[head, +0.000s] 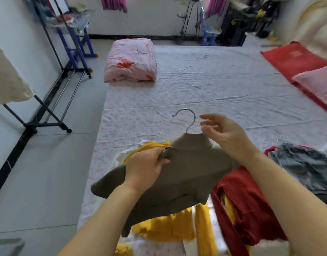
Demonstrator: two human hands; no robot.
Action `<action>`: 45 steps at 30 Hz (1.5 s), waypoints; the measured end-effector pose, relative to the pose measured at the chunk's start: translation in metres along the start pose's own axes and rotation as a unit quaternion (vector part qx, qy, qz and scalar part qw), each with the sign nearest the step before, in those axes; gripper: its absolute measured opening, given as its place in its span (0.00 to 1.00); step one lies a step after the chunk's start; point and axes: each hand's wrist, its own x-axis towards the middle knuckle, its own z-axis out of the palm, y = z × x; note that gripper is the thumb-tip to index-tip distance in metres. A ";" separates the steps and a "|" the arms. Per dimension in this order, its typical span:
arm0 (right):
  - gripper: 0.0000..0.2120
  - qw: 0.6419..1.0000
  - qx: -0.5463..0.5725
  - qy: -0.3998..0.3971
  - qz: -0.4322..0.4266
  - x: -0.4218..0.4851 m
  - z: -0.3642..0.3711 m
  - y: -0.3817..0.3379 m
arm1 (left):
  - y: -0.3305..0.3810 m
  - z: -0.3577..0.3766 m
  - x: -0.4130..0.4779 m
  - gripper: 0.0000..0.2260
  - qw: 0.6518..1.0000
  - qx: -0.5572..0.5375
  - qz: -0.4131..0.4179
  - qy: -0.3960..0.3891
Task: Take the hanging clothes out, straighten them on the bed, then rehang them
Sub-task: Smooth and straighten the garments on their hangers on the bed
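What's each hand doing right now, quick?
Left hand: closed, gripping the olive-brown top at its shoulder.
Right hand: open, fingers loosely spread beside the top's collar, holding nothing.

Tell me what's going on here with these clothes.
A person holds an olive-brown knitted top on a silver wire-hook hanger over the floral-sheeted bed. The left hand has its grip on the top's shoulder; the right hand is open beside the collar. A yellow garment, a red ribbed garment and a grey garment lie beneath and alongside.
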 end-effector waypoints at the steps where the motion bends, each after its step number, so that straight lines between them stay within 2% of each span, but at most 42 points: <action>1: 0.17 0.999 -0.048 -0.015 0.012 -0.020 -0.006 0.005 | 0.004 -0.008 -0.007 0.08 1.000 -0.007 0.003 -0.002; 4: 0.35 0.981 -0.183 -0.055 0.020 -0.078 -0.012 0.016 | 0.015 -0.026 -0.025 0.11 0.999 -0.026 0.013 -0.015; 6: 0.38 0.966 -0.255 -0.036 -0.011 -0.113 -0.010 0.021 | 0.024 -0.032 -0.037 0.13 0.998 -0.052 0.017 -0.030; 8: 0.34 0.952 -0.305 0.015 -0.031 -0.146 -0.009 0.024 | 0.035 -0.034 -0.050 0.14 0.996 -0.072 0.023 -0.052; 12: 0.24 0.945 -0.305 0.106 -0.053 -0.210 -0.023 0.030 | 0.063 -0.025 -0.075 0.17 0.987 -0.105 0.044 -0.109; 17: 0.24 0.952 -0.275 0.131 -0.004 -0.269 -0.063 0.040 | 0.116 0.000 -0.093 0.18 0.976 -0.123 0.073 -0.162; 24: 0.19 0.938 -0.276 0.198 0.063 -0.352 -0.126 0.076 | 0.216 0.047 -0.119 0.21 0.964 -0.114 0.171 -0.168; 28: 0.18 0.925 -0.296 0.219 0.092 -0.410 -0.177 0.104 | 0.280 0.085 -0.144 0.20 0.954 -0.128 0.207 -0.176; 37: 0.18 0.904 -0.329 0.237 0.138 -0.513 -0.305 0.176 | 0.435 0.178 -0.195 0.19 0.944 -0.161 0.222 -0.183; 45: 0.18 0.907 -0.322 0.225 0.152 -0.495 -0.396 0.238 | 0.507 0.246 -0.160 0.20 0.948 -0.150 0.211 -0.185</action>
